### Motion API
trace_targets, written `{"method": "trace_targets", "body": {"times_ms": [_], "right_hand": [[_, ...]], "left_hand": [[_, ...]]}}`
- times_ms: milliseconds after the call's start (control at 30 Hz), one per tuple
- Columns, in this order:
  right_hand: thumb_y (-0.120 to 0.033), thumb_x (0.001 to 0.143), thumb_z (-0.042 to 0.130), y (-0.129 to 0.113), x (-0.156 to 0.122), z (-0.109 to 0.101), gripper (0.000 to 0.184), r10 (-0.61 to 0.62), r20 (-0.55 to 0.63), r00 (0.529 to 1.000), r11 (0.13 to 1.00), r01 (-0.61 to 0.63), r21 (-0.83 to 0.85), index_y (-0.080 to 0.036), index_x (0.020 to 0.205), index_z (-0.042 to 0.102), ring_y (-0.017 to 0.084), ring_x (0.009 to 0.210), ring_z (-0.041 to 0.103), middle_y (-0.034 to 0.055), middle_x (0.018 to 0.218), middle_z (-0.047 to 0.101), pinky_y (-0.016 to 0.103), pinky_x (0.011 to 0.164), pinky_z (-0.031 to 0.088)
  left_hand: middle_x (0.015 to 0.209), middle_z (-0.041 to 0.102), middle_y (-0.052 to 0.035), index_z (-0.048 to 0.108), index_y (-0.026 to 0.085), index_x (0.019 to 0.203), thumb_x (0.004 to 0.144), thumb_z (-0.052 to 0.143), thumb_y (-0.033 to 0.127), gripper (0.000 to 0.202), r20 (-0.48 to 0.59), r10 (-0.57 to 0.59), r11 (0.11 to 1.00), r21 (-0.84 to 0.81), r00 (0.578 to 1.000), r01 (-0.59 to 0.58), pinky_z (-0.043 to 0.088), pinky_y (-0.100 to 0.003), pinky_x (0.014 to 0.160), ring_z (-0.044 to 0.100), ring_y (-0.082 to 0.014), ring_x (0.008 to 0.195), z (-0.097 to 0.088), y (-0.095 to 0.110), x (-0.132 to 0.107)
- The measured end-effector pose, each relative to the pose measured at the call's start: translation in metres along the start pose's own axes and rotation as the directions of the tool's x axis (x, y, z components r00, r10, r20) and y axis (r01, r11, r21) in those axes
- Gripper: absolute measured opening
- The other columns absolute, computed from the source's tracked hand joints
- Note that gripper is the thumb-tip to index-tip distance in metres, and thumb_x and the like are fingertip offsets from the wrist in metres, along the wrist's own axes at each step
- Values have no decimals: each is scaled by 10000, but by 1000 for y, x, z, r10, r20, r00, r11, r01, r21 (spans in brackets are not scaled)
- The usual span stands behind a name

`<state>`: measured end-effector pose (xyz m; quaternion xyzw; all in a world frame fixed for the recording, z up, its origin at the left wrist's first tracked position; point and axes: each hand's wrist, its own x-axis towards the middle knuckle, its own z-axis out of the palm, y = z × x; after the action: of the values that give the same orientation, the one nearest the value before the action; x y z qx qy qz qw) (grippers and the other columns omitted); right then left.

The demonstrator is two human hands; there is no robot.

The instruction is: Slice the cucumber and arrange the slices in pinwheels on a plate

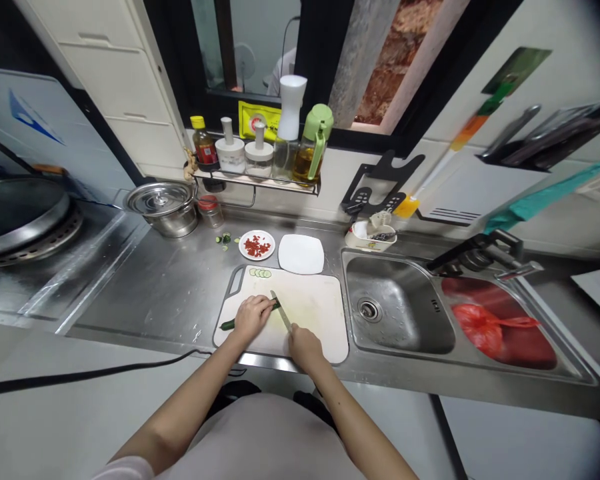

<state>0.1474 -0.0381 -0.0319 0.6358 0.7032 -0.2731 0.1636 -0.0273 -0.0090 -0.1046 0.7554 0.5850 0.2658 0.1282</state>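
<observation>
My left hand (pixel 253 316) presses a dark green cucumber (pixel 227 325) down on the white cutting board (pixel 325 307); the cucumber's middle is hidden under the fingers. In my right hand (pixel 305 347) is a knife (pixel 282 312), its narrow blade lying across the cucumber's right end, close to my left fingertips. Several pale cucumber slices (pixel 260 273) lie overlapping in a row at the board's upper left. Behind the board are a small white plate of chopped red pieces (pixel 257 246) and a square white plate (pixel 301 253).
Right of the board is a steel sink (pixel 400 300), with a red plastic bag (pixel 480 328) in the second basin. A lidded steel pot (pixel 167 208), a red-capped jar (pixel 211 211) and green scraps (pixel 223 238) stand at back left. Bottles fill the wall rack (pixel 260 180).
</observation>
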Motion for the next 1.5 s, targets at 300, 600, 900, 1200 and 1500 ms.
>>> {"method": "trace_targets", "body": {"times_ms": [300,600,900,1200,1500], "right_hand": [[-129,928,362,-8,16,-7,316,-28,-35,999,1000,28,7,-128,1155,583,240,1017,657,163,1050,689,301,770,453],[-133,922,359,-18,31,-12,322,-47,-67,997,999,49,20,-134,1155,581,240,1020,657,159,1064,688,307,773,465],[-110,909,356,-5,12,-2,332,-38,-40,998,999,39,31,-125,1148,586,247,1004,657,173,1051,688,318,769,459],[-212,932,376,20,-7,-3,298,-26,-44,999,996,30,82,-175,1095,623,228,967,654,121,1042,701,287,723,419],[-295,969,399,32,-15,-6,369,41,-244,969,999,-44,-5,-263,1317,517,211,953,644,87,1079,669,289,750,395]], "left_hand": [[996,684,-32,719,270,1015,941,513,288,220,-6,6,1000,-6,1000,-7,457,-322,822,583,-178,916,1,-1,-1],[999,688,-33,720,260,1021,943,509,288,227,1,8,1000,8,1000,-8,455,-321,824,581,-180,920,-1,0,0],[1016,698,-26,715,266,1052,940,502,285,241,40,-42,999,14,998,42,447,-333,835,599,-189,919,-2,2,0],[1043,700,-33,715,274,1070,917,518,284,249,82,-148,987,-45,986,152,463,-338,901,619,-199,989,-5,9,3],[1138,681,-54,674,247,1169,919,510,314,306,-31,-241,960,-154,970,234,460,-352,980,602,-214,1091,-12,7,8]]}}
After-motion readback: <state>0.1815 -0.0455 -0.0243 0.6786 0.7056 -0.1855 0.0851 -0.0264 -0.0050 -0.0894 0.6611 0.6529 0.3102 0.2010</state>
